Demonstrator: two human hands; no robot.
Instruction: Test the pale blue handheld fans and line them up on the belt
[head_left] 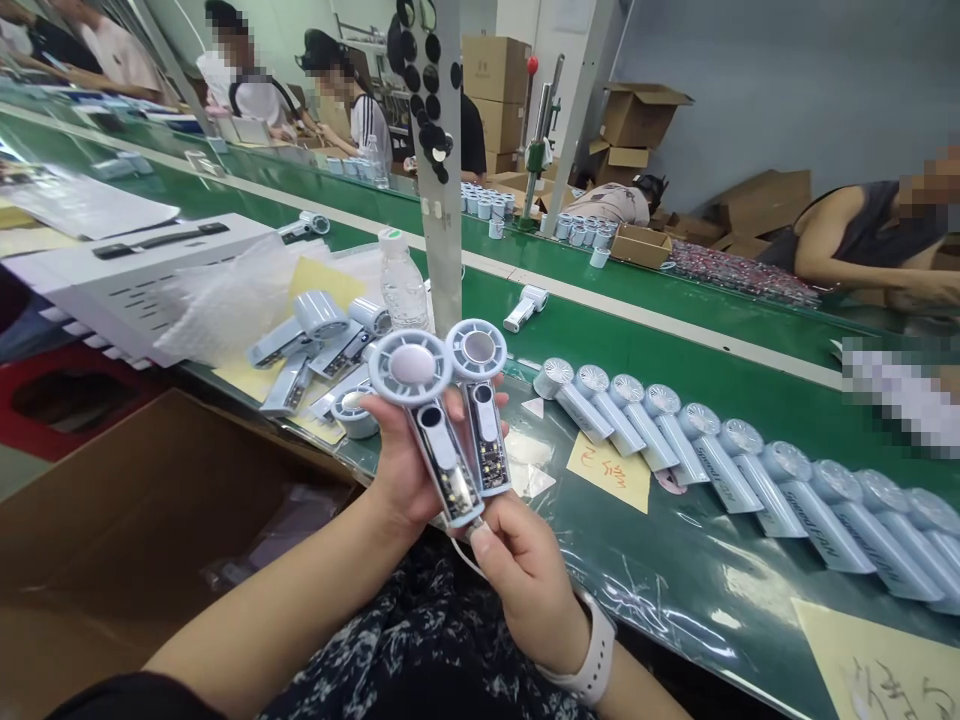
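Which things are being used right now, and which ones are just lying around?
In use: two fans, gripped in the left hand; right hand, pinching the bottom end of one.
Lying about: row of fans on the table, water bottle, yellow note, pile of fan parts, cardboard box.

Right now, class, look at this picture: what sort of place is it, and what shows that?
Probably a factory assembly line for handheld fans: a long green conveyor belt, a row of pale blue fans beside it, and two opened fans held in the left hand.
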